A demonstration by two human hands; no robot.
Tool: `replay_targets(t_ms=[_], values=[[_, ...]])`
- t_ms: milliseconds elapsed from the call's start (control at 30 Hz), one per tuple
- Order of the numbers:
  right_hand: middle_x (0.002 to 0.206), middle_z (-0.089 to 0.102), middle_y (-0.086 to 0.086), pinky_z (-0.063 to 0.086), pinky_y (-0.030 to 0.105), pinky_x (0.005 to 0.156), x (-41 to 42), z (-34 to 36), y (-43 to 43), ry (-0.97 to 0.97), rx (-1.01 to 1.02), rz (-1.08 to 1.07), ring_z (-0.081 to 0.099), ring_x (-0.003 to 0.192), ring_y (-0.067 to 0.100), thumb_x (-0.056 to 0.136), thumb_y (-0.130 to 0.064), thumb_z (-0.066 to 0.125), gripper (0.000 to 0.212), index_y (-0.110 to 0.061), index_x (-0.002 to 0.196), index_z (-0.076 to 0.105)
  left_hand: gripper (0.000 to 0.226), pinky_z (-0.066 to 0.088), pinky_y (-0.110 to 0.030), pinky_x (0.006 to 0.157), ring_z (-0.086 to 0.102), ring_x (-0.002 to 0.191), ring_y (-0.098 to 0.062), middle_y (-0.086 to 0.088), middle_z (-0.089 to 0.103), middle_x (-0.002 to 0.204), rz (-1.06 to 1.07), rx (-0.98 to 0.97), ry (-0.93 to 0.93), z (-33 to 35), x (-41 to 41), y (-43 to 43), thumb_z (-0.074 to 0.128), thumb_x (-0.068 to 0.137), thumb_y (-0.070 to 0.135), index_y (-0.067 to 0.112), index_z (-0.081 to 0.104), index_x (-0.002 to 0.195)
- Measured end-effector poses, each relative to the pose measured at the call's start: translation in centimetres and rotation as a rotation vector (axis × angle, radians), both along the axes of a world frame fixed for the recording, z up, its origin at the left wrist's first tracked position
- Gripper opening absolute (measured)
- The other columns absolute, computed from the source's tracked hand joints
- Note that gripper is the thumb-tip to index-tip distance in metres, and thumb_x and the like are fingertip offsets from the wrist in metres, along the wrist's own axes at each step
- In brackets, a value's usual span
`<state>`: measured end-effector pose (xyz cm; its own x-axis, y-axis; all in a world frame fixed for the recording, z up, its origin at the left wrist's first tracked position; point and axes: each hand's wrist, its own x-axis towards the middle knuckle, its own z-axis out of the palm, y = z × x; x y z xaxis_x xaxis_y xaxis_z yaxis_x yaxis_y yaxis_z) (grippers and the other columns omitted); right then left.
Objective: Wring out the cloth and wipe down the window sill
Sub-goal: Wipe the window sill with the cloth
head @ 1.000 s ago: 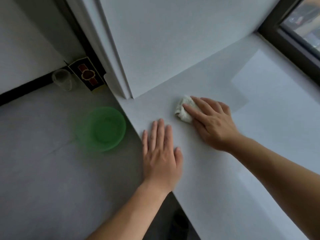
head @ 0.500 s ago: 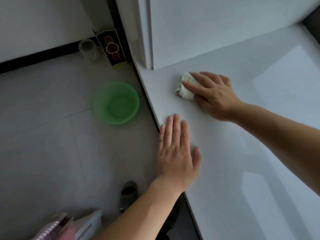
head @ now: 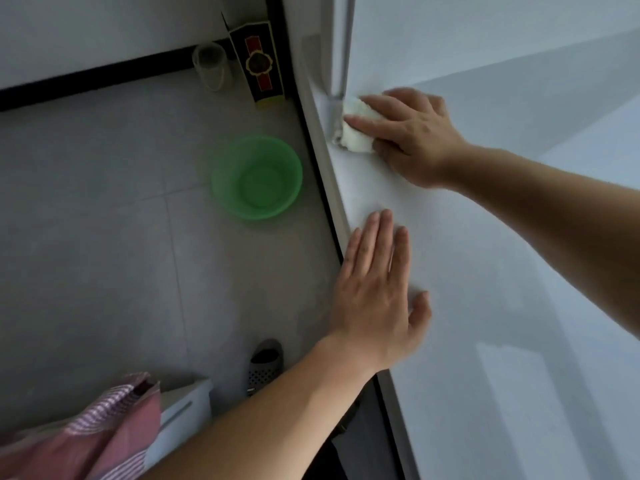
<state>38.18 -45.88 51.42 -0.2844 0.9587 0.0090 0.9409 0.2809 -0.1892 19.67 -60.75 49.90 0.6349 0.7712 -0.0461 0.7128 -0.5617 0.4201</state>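
In the head view, the right hand [head: 412, 136] was seen laid over a small white cloth [head: 356, 128]. The cloth was pressed down onto the window sill [head: 485, 271] by fingers stretched out nearly straight, with the index finger across its top. The cloth was not clenched in a fist. It was bunched beneath and just beyond the fingertips, at the sill's outer edge, touching the foot of the white wall corner [head: 341, 46] that rose just past the fingertips.

The left hand [head: 374, 292] was laid flat on the sill, palm down. Its fingers were straight and close together, the thumb was spread to the side, and nothing was held. It was placed nearer the body than the right hand, apart from the cloth, with its little-finger side at the sill's edge.

Down on the grey tiled floor [head: 104, 202], out past the left hand's little-finger side, a green basin [head: 256, 176] was seen. What it held could not be told. Beyond it, by the dark skirting, a clear glass cup [head: 209, 65] was stood just beside a dark box [head: 258, 65] with a red and gold emblem. The box was leaned against the wall corner.

Close to the left forearm, a dark perforated slipper [head: 265, 365] was seen on the floor. Further toward the elbow, a pink striped fabric [head: 93, 434] was seen in front of a white box [head: 183, 410].
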Motion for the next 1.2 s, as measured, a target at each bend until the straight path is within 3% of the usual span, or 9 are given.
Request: replay_targets(t_ms=[100, 267, 333, 533, 633, 733, 967, 1100, 1200], values=[[0.155, 0.035, -0.004, 0.020, 0.048, 0.106, -1.2, -0.2, 1.1, 0.013, 0.014, 0.013, 0.030, 0.139, 0.030, 0.099, -0.029, 0.039, 0.049, -0.044, 0.146, 0.039, 0.080, 0.006, -0.049, 0.122, -0.008, 0.151, -0.028, -0.020, 0.003, 0.163, -0.005, 0.018, -0.028, -0.6, -0.3, -0.2, 0.044, 0.089, 0.041, 0.000, 0.019, 0.153], [0.153, 0.040, -0.001, 0.025, 0.048, 0.103, 1.5, -0.3, -4.4, 0.005, -0.007, 0.256, 0.037, 0.135, 0.031, 0.098, -0.029, 0.039, 0.046, -0.038, 0.142, 0.049, 0.079, 0.007, -0.049, 0.122, -0.007, 0.152, -0.027, -0.018, 0.005, 0.163, 0.014, 0.007, -0.050, -0.6, -0.5, -0.8, 0.047, 0.090, 0.039, 0.000, 0.020, 0.153], [0.153, 0.040, -0.001, 0.027, 0.048, 0.102, 3.5, -0.5, -6.3, 0.000, -0.010, 0.226, 0.038, 0.135, 0.031, 0.099, -0.030, 0.039, 0.045, -0.037, 0.142, 0.050, 0.077, 0.006, -0.049, 0.122, -0.005, 0.152, -0.027, -0.018, 0.006, 0.163, 0.025, 0.005, -0.049, -0.5, -0.6, -0.7, 0.046, 0.091, 0.039, 0.001, 0.021, 0.153], [0.152, 0.041, -0.005, 0.022, 0.044, 0.106, 4.4, -1.5, -10.4, 0.097, 0.097, -0.570, 0.036, 0.135, 0.031, 0.098, -0.034, 0.048, 0.045, -0.044, 0.141, 0.046, 0.070, 0.005, -0.045, 0.120, 0.008, 0.151, -0.028, -0.016, 0.016, 0.163, 0.043, 0.002, -0.010, 0.3, -0.3, 1.1, 0.045, 0.089, 0.042, 0.011, 0.034, 0.150], [0.151, 0.041, -0.006, 0.021, 0.040, 0.105, 2.9, -2.1, -12.3, 0.095, 0.128, -0.590, 0.037, 0.134, 0.028, 0.096, -0.037, 0.045, 0.046, -0.045, 0.141, 0.045, 0.059, 0.010, -0.049, 0.117, 0.018, 0.148, -0.030, -0.015, 0.028, 0.158, 0.024, 0.010, 0.017, 1.0, 1.6, 5.0, 0.047, 0.086, 0.040, 0.015, 0.046, 0.139], [0.151, 0.040, -0.010, 0.022, 0.041, 0.106, 6.6, -1.9, -12.0, 0.122, 0.101, -0.645, 0.035, 0.134, 0.024, 0.096, -0.041, 0.041, 0.046, -0.049, 0.141, 0.042, 0.053, 0.015, -0.049, 0.117, 0.025, 0.144, -0.033, -0.018, 0.034, 0.154, -0.116, 0.057, 0.064, 1.4, 4.2, 9.2, 0.050, 0.086, 0.038, 0.015, 0.050, 0.134], [0.149, 0.036, -0.003, 0.022, 0.047, 0.105, 22.7, -1.3, -11.9, 0.045, 0.066, -1.315, 0.030, 0.134, 0.031, 0.096, -0.038, 0.030, 0.042, -0.044, 0.138, 0.033, 0.060, 0.019, -0.045, 0.118, 0.032, 0.142, -0.034, -0.017, 0.037, 0.154, -0.421, 0.128, 0.118, 1.9, 12.5, 15.8, 0.041, 0.086, 0.044, 0.015, 0.052, 0.137], [0.148, 0.036, -0.001, 0.021, 0.049, 0.105, 25.7, -1.1, -9.7, 0.102, 0.016, -1.567, 0.028, 0.135, 0.030, 0.093, -0.034, 0.031, 0.045, -0.041, 0.137, 0.034, 0.068, 0.011, -0.041, 0.121, 0.024, 0.147, -0.029, -0.012, 0.033, 0.157, -0.599, 0.151, 0.112, 1.5, 17.7, 18.9, 0.029, 0.086, 0.051, 0.019, 0.046, 0.143], [0.150, 0.031, -0.002, 0.019, 0.050, 0.106, 25.1, -1.5, -8.3, 0.092, 0.023, -1.524, 0.025, 0.136, 0.031, 0.092, -0.032, 0.031, 0.048, -0.044, 0.138, 0.031, 0.068, 0.003, -0.039, 0.122, 0.013, 0.150, -0.024, -0.007, 0.023, 0.162, -0.690, 0.142, 0.120, 0.8, 20.5, 20.3, 0.029, 0.088, 0.052, 0.024, 0.038, 0.149]])
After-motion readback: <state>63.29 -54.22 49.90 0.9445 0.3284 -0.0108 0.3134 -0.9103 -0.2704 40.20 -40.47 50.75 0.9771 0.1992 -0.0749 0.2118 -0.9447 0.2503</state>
